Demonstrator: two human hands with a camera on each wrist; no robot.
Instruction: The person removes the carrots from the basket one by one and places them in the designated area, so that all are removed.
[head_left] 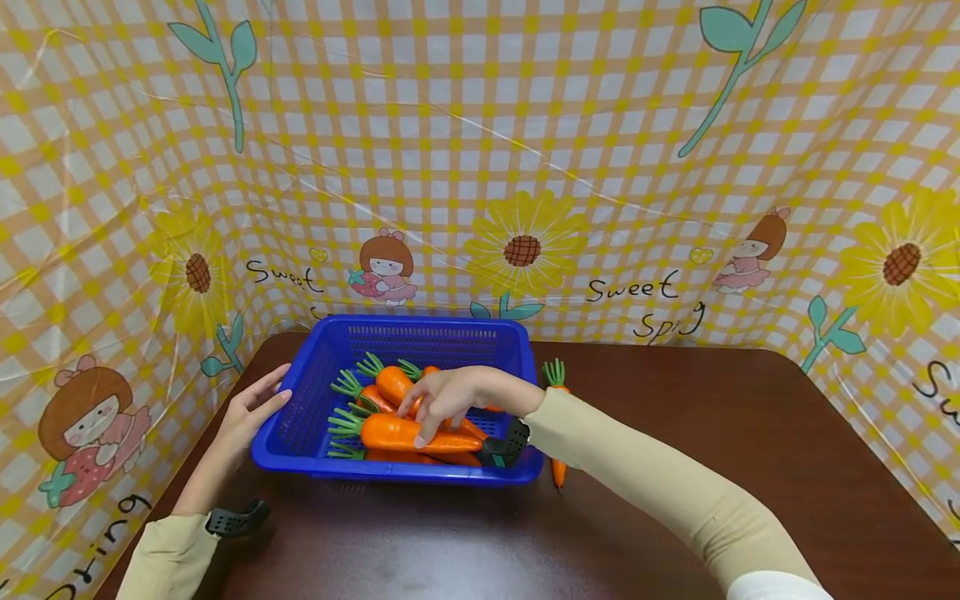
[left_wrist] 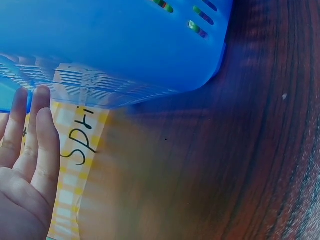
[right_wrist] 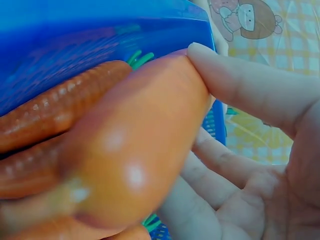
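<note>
A blue plastic basket [head_left: 375,472] with perforated walls holds several orange carrots with green tops. Over the pile, my right hand [head_left: 452,393] pinches a carrot [head_left: 386,432] between thumb and fingers; its green top points left. Close up in the right wrist view, the thumb presses one side of that carrot [right_wrist: 135,145] and the fingers lie behind it. At the basket's left rim is my left hand [head_left: 246,410], its fingers extended along the outside. Those fingers [left_wrist: 46,145] look straight in the left wrist view, fingertips right at the basket wall [left_wrist: 125,45].
One more carrot [head_left: 559,472] lies on the dark brown table [head_left: 675,450], just right of the basket and partly behind my right sleeve. A checked cloth [head_left: 600,200] with sunflowers and cartoon figures hangs behind the table and along both sides.
</note>
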